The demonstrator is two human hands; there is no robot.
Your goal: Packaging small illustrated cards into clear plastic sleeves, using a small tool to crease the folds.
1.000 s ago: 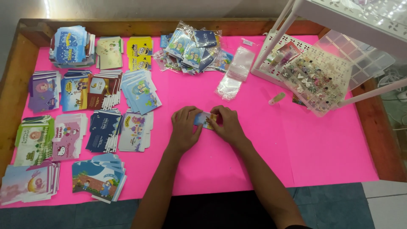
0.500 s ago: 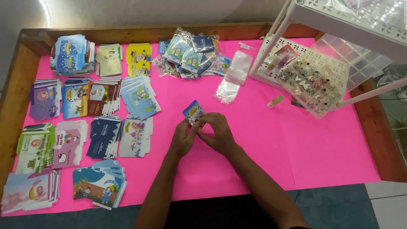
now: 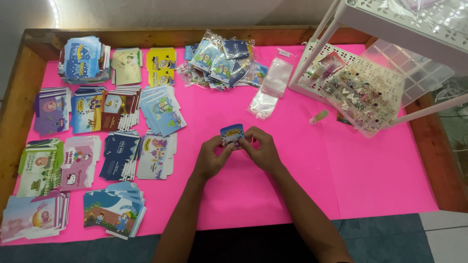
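Both of my hands meet over the middle of the pink table cover. Together they hold one small blue printed card envelope, raised a little off the cover. My left hand pinches its lower left side. My right hand grips its right side with the fingers curled. Most of the envelope's lower half is hidden behind my fingers.
Stacks of printed envelopes fill the left half. A heap of bagged envelopes lies at the back, with empty clear sleeves beside it. At the right stand a white rack and a clear compartment box. A wooden rim frames the table.
My hands lifted the small envelope off the cover, held it up tilted, and have now lowered it back between the fingers of both hands, slightly nearer to me.
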